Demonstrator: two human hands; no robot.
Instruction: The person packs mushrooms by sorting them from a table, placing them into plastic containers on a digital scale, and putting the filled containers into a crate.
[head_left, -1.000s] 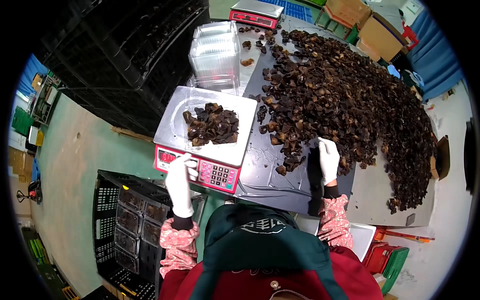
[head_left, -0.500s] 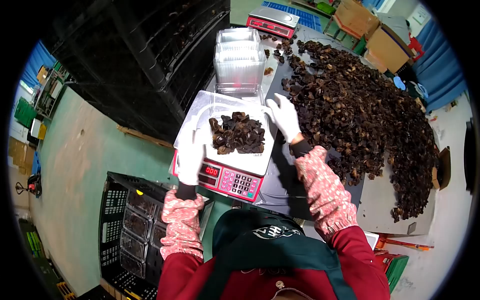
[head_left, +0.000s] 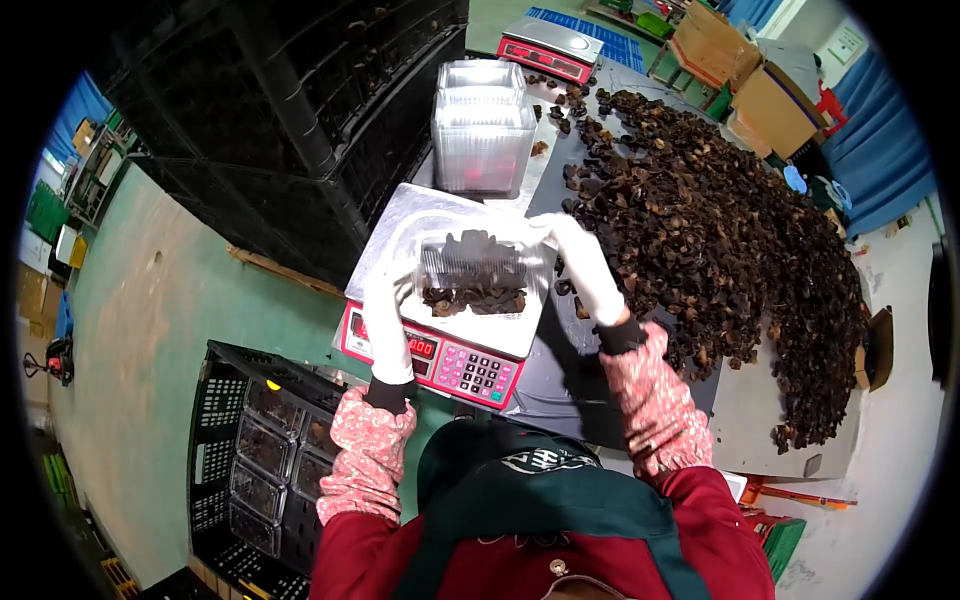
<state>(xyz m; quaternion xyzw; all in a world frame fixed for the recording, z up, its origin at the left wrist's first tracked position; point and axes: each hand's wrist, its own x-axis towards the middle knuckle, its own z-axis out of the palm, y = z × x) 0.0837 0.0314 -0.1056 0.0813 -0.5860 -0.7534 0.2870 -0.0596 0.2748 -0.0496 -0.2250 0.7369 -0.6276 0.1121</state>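
Observation:
A clear plastic clamshell box [head_left: 470,262] with dark wood ear mushrooms [head_left: 475,300] in it sits on the platform of a red and white digital scale [head_left: 375,225]. Its see-through lid is tilted down over the mushrooms and covers the back part of them. My right hand [head_left: 578,262], in a white glove, has its bent fingers closed at the right rear edge of the lid. My gloved left hand [head_left: 385,315] is at the left side of the box, fingers curled against its edge. The scale's red display reads zeros.
Behind the scale stands a stack of clear boxes [head_left: 484,145]. A big heap of wood ear mushrooms [head_left: 720,240] spreads over the table on the right. Black crates [head_left: 260,130] rise at the left; a lower crate [head_left: 215,430] holds several filled boxes. A second scale [head_left: 550,48] is at the back.
The lid, upright at the back of the box before, has swung forward over the mushrooms. My right hand moved slightly toward me, and my left hand's fingers closed in on the box.

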